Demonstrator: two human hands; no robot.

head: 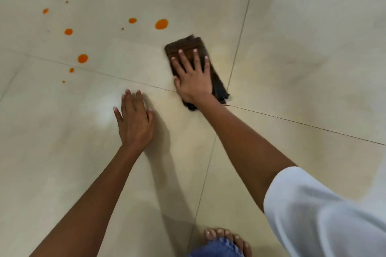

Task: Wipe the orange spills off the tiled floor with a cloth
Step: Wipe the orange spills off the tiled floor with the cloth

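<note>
The right hand [193, 78] presses flat, fingers spread, on the folded dark brown cloth [186, 43] by the tile-joint crossing. Its long axis points toward the nearest round orange spill [161, 24], just beyond. The left hand [134, 120] braces flat on the cream tiled floor [292, 69].

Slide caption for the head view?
Right hand presses dark cloth on tiled floor; left hand flat beside it; orange spills not yet wiped.

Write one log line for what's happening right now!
right hand: pressing cloth | left hand: flat on floor | spills: not yet wiped
</note>
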